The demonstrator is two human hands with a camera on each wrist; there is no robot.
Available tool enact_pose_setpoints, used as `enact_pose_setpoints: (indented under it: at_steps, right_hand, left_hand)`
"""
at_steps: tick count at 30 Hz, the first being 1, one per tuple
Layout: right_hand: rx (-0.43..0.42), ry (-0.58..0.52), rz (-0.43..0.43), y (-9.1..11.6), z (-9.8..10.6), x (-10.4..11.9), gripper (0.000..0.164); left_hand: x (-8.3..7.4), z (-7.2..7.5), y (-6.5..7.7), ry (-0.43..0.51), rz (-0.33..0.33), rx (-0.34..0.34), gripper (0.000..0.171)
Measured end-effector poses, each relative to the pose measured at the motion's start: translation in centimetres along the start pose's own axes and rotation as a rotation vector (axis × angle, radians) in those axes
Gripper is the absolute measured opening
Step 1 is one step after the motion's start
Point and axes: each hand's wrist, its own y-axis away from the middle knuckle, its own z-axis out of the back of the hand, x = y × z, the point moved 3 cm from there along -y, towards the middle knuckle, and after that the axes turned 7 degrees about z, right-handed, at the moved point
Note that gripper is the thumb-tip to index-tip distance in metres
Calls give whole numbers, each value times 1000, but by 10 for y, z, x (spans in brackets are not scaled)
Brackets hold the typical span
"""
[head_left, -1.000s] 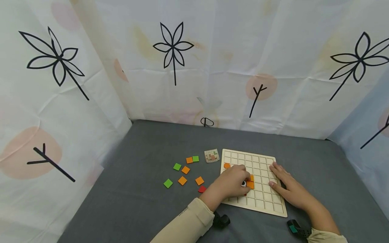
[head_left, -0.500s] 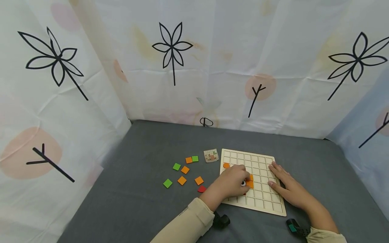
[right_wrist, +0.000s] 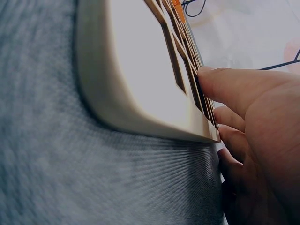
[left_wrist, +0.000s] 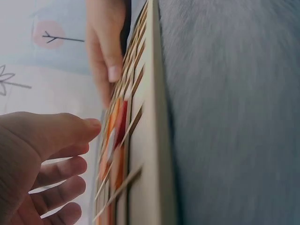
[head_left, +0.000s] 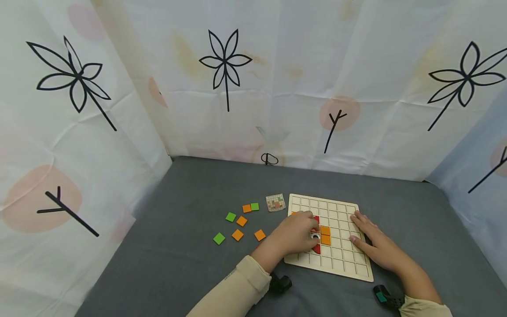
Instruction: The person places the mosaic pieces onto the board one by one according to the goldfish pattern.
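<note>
My left hand [head_left: 298, 233] is over the left part of a wooden grid board [head_left: 348, 255], with loosely bent fingers. In the left wrist view nothing shows between its thumb and fingers, which are just off the board. Beside its fingertips lie two orange square tiles [head_left: 325, 235], a red tile [head_left: 316, 249] with a curved edge and a white tile with a black dot [head_left: 315, 236]. Another orange piece is partly covered by the hand. With its fingers extended, my right hand [head_left: 376, 244] rests on the board's right edge; its thumb touches the grid in the right wrist view.
Left of the board, several orange tiles [head_left: 237, 235] and green tiles [head_left: 219, 238] lie on the grey table [head_left: 178, 264]. A small pattern card [head_left: 275, 203] lies by the board's far left corner. Patterned cloth [head_left: 277, 88] hangs behind and at the sides.
My left hand has drawn back slightly to the left, baring the two orange tiles and more of the red and white tiles. The right hand stays on the board's edge.
</note>
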Motion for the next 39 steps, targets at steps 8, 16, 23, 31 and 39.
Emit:
enact_pose_setpoints:
  at_steps: [8,16,23,31,39]
  right_hand:
    - [2,1,7,0,-1,2,76]
    - [10,7,-13,0,-1,-1,77]
    - [0,7,7,0,-4,-3,77]
    - [-10,12,-7,0,-5,-2,77]
    - [-3,20,-15,-2,-4,-3,77]
  left_hand:
    - [56,45,33,91,131,-100,26]
    - [124,70,72,280,353,-155,27]
    - [153,75,83,310,467,-144,30]
    - [167,60,82,238,527,-98,26]
    - [168,57,81,226,520,-120,21]
